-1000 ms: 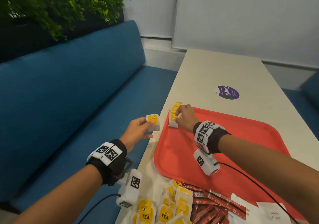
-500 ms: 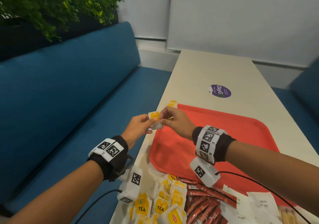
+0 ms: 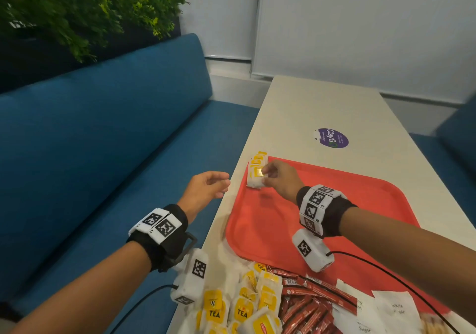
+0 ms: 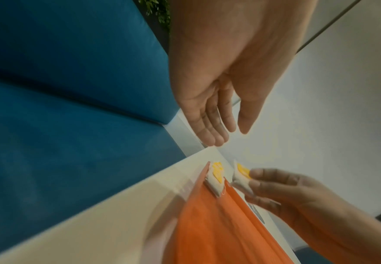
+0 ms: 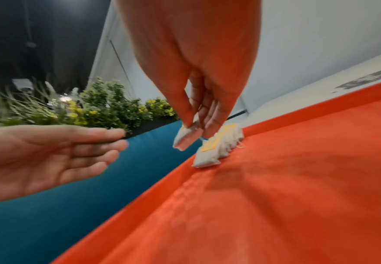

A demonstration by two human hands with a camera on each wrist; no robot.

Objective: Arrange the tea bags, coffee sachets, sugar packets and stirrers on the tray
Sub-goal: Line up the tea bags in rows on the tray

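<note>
One tray [image 3: 360, 205], two hands (tea bags uncountable).

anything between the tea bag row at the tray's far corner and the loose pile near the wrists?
Only bare red tray floor separates the row from the pile, per the head view.

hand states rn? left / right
Left hand: open, holding nothing.
Right hand: pinching a tea bag beside the row of tea bags on the tray.

office lounge, blue bench [image 3: 103, 138] (planter [image 3: 77, 11] behind), long table [image 3: 322, 107]
</note>
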